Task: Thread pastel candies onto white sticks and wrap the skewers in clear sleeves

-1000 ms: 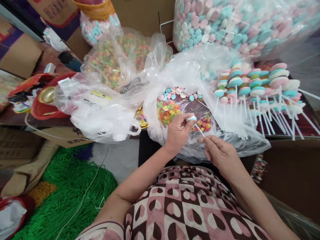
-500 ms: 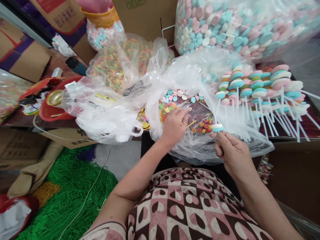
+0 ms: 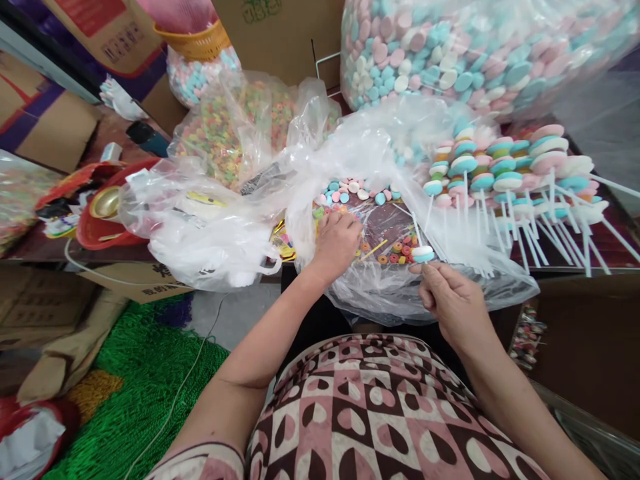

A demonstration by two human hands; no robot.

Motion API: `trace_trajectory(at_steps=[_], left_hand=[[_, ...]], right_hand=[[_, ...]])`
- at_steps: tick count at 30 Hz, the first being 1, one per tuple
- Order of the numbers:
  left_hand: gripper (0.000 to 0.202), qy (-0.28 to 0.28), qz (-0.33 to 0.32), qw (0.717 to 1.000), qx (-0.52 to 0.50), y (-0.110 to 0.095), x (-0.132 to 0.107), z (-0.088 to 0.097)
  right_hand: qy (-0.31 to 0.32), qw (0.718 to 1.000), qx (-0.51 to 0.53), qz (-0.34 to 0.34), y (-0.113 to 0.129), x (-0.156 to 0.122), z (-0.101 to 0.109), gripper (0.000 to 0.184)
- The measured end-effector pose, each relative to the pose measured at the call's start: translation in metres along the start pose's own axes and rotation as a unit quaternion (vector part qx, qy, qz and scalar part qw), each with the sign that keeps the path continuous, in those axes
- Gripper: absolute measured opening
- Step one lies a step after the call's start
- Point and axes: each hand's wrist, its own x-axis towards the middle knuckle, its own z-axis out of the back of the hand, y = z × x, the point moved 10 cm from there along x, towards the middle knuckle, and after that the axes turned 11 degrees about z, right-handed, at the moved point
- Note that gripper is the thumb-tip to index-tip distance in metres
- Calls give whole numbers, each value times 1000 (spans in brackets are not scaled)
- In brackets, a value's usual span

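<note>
My right hand (image 3: 453, 300) is closed on a thin white stick whose top carries a white and blue candy disc (image 3: 423, 254). My left hand (image 3: 336, 243) reaches into an open clear plastic bag (image 3: 380, 147) and rests curled over a pile of small colourful ring candies (image 3: 400, 250); what its fingers pinch is hidden. Loose pastel round candies (image 3: 350, 190) lie deeper in the same bag.
Finished candy sticks (image 3: 505, 173) lie stacked in a row at the right. A huge bag of pastel candies (image 3: 475, 53) stands behind. A bag of ring candies (image 3: 235, 127), a red basin (image 3: 100, 227) and cardboard boxes are at the left. Green netting (image 3: 135, 373) covers the floor.
My left hand let go of the candy disc and went into the ring candy pile. My right hand carried the stick with the disc to the right.
</note>
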Motion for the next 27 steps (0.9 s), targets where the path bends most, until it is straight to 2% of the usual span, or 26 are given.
trace_trajectory(at_steps=[3, 5, 6, 8, 10, 11, 13, 14, 16, 18, 21, 22, 24, 27], left_hand=[[8, -13, 31, 993, -113, 10, 2, 2], [4, -4, 77, 958, -277, 21, 5, 4], [5, 13, 99, 921, -377, 26, 6, 2], [15, 58, 128, 817, -560, 27, 5, -5], [26, 90, 141, 723, -671, 21, 3, -8], [30, 98, 144, 692, -701, 18, 2, -9], [35, 100, 153, 659, -729, 15, -1, -9], [35, 97, 157, 655, -733, 14, -2, -9], [34, 88, 160, 668, -722, 13, -4, -9], [30, 75, 150, 705, -689, 13, -5, -7], [22, 39, 119, 777, -617, 10, -6, -1], [20, 30, 110, 790, -603, 8, -8, 0], [17, 33, 98, 792, -601, 1, -12, -2], [17, 64, 94, 778, -618, -16, -20, -9]], right_hand=[[30, 999, -30, 3, 1, -2, -7, 32], [68, 997, -46, 1, 4, -5, -16, 33], [87, 995, -50, -3, 6, -7, -22, 33], [118, 991, -56, -10, 10, -10, -32, 33], [132, 989, -66, -11, 14, -11, -38, 33], [135, 988, -72, -11, 15, -11, -39, 33], [137, 987, -82, -12, 13, -11, -40, 34], [137, 987, -85, -12, 12, -10, -39, 35], [133, 987, -95, -7, 9, -9, -37, 35], [126, 986, -108, 2, 8, -9, -33, 35], [112, 988, -104, -3, 7, -9, -30, 33], [109, 989, -95, -11, 7, -9, -30, 33], [98, 992, -73, -22, 7, -9, -31, 33], [72, 996, -51, -15, 7, -5, -27, 33]])
